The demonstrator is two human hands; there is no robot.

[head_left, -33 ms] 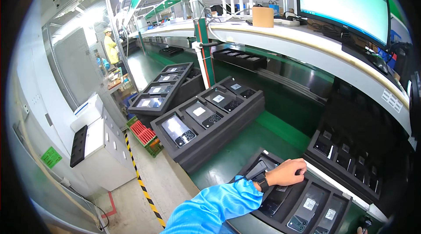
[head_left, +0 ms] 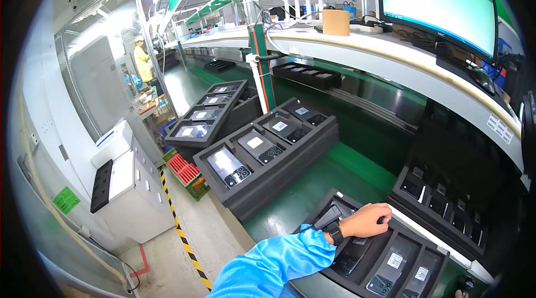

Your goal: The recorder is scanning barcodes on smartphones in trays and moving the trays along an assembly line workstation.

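My left hand (head_left: 365, 220), in a blue sleeve with a black wristwatch (head_left: 334, 233), lies over a black foam tray (head_left: 385, 230). Its fingers are curled in, with nothing visible in them. Smartphones sit in the tray's slots: one dark phone (head_left: 353, 256) is partly under the wrist, and another phone (head_left: 392, 268) with a white label and several camera lenses lies beside it. At the lower right edge only a sliver of my right hand (head_left: 459, 294) shows, against a black handheld device (head_left: 465, 283); most of that hand is cut off.
Stacked foam trays of phones (head_left: 268, 172) stand on the green bench beyond, with another tray (head_left: 187, 143) behind. To the right lies one more phone tray (head_left: 407, 204). A monitor (head_left: 441, 5) stands on the raised shelf. A white cabinet (head_left: 139, 208) and red-filled crate (head_left: 184, 171) are left.
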